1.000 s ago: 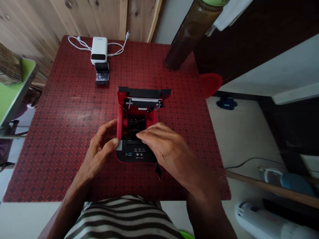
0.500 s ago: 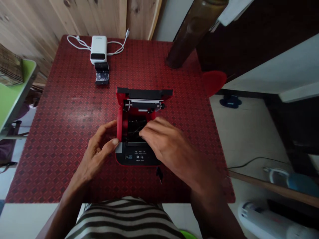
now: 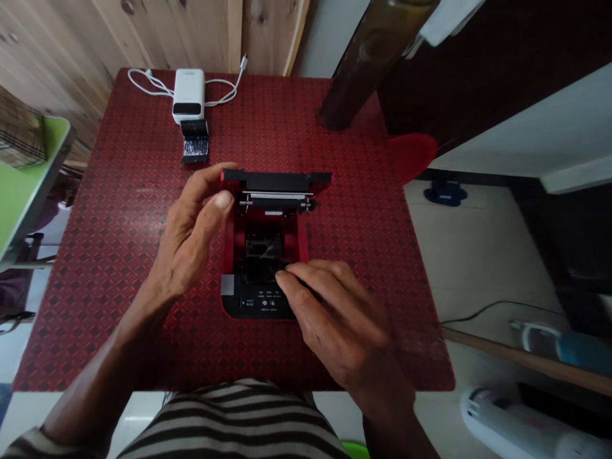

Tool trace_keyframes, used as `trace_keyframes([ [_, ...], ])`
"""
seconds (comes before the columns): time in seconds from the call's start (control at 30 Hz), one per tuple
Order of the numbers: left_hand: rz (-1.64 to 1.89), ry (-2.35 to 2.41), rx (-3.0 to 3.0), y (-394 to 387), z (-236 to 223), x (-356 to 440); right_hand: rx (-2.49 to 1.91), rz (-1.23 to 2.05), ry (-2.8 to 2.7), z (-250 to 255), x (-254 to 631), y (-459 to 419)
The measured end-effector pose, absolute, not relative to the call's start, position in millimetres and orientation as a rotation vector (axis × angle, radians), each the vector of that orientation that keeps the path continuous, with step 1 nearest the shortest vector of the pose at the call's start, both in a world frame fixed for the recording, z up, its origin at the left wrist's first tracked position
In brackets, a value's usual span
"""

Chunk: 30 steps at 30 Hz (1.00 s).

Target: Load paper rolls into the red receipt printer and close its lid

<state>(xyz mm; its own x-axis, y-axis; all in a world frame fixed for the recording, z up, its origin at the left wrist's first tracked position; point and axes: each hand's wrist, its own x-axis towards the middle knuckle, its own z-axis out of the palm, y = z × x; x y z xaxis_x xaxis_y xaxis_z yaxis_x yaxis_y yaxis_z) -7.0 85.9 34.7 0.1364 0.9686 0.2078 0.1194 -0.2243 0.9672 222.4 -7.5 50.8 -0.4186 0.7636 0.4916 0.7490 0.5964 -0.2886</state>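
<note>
A small red and black printer (image 3: 229, 306) stands on the table with its lid (image 3: 280, 180) raised. Inside its bay lies a dark, shiny roll (image 3: 264, 247). My left hand (image 3: 189, 236) is at the lid's left corner, with its fingers at the upper edge and the thumb on the near side, closed around the corner. At the bay's front right edge is my right hand (image 3: 335, 312), its fingertips close together just above the button panel (image 3: 261, 301). Whatever those fingertips pinch, if anything, is hidden.
A white handheld device (image 3: 188, 95) with a white cable (image 3: 224, 92) sits at the back left; a dark printed strip (image 3: 195, 143) hangs from its front. A brown pillar (image 3: 354, 70) rises at the back right. A red stool (image 3: 415, 156) stands beyond the table's right edge.
My left hand has moved from the printer's left side up to the lid corner. My right hand has come out of the bay towards its front edge, uncovering the roll.
</note>
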Motion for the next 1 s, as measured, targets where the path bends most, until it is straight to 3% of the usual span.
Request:
trace_keyframes([
  [0.23, 1.236, 1.270, 1.542, 81.7, 46.9, -5.5, -1.281, -0.035, -2.242, 48.6, 221.4, -19.2],
  [0.4, 1.190, 1.239, 1.341, 55.1, 29.8, -7.9, -1.295, -0.219, -2.147, 44.8, 213.7, -25.8],
  [0.6, 1.036, 1.171, 1.073, 22.2, 5.3, -7.9, -1.256, -0.052, -2.161, 31.2, 209.8, -20.9],
  [1.0, 1.075, 1.148, 1.026, 21.6, 4.2, -4.5, -1.307, 0.048, -2.125, 36.6, 206.4, -21.0],
])
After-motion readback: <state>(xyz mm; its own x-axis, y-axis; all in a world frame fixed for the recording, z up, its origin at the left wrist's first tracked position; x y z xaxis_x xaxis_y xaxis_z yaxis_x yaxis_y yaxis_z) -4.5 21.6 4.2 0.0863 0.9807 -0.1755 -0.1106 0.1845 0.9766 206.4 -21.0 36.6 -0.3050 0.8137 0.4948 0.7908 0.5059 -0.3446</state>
